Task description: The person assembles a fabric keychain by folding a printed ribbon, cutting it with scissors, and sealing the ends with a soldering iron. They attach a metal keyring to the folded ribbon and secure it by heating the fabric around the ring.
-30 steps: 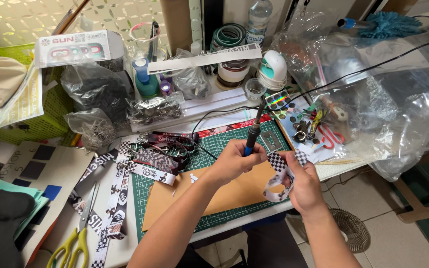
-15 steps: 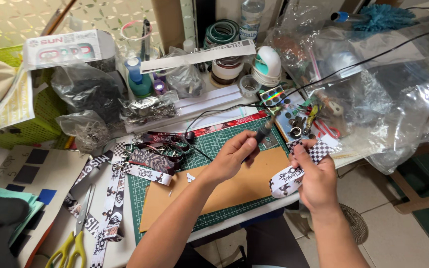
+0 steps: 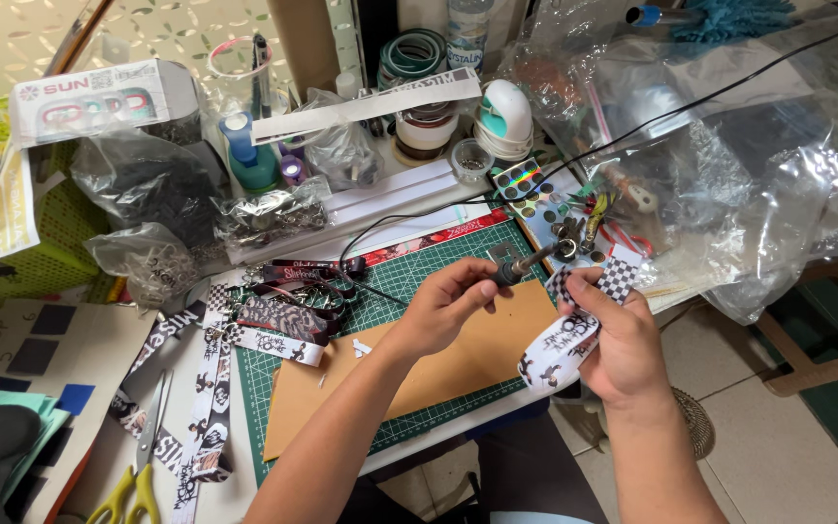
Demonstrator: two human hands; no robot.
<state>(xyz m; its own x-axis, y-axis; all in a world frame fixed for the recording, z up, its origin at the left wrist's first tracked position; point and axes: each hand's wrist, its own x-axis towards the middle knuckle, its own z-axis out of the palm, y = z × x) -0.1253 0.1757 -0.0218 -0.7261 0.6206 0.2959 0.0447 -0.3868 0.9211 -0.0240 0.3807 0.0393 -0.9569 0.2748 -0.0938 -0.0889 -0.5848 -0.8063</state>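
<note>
Nearest, at the bench's left front corner, yellow-handled scissors (image 3: 138, 485) lie beside a trailing printed strap (image 3: 208, 408). Over the front edge the right hand (image 3: 618, 340) is closed around a folded black-and-white ribbon (image 3: 564, 344) – its checkered end (image 3: 618, 279) stands up above the fingers. Just left of it, the left hand (image 3: 448, 306) is shut round the dark handle of a soldering iron (image 3: 526, 264), whose metal tip points right toward the ribbon's top edge; whether tip and ribbon touch cannot be told. Under both hands a brown card (image 3: 438, 374) lies on the green cutting mat (image 3: 419, 272). A pile of dark lanyards (image 3: 288, 306) sits on the mat's left edge. Farther back – along the bench's rear edge – stand a blue glue bottle (image 3: 244, 155), tape rolls (image 3: 419, 126) and crumpled clear bags (image 3: 720, 165).
</note>
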